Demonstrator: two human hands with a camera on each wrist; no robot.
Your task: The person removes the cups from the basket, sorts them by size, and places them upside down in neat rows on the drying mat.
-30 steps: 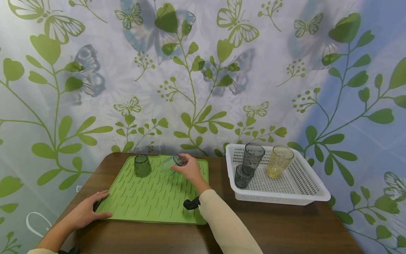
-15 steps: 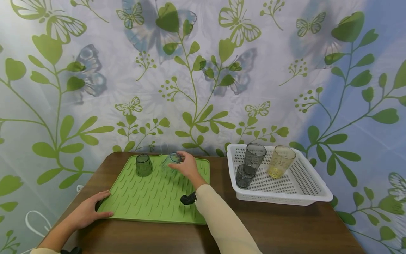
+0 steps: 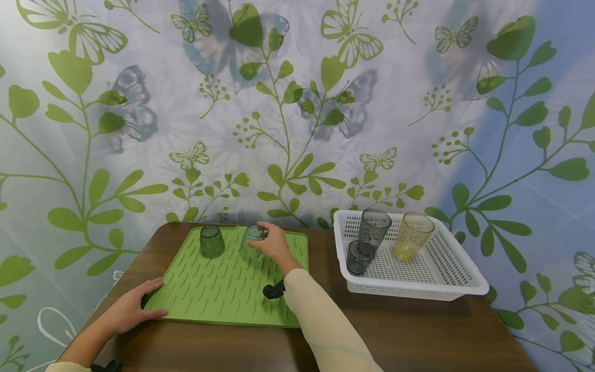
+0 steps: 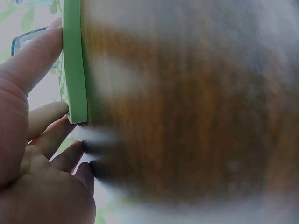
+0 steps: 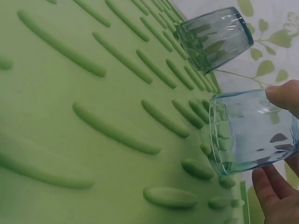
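The blue glass (image 5: 243,130), inverted, meets the mat (image 3: 209,294); the fingers (image 5: 264,192) of my right hand (image 3: 274,243) pinch its base end. Step, apparently: setting down; next calls for level release. My left hand (image 3: 127,310) lies fingers apart at the mat's corner. Beside: a green glass (image 3: 212,243), the nearest obstacle. Right: a basket (image 3: 409,291) of three glasses (image 3: 374,227).

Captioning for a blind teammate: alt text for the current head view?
A right hand holds a pale blue glass at the back of a green mat, beside a dark green glass. The left hand touches the mat's front left corner; at right, a white basket holds three glasses.
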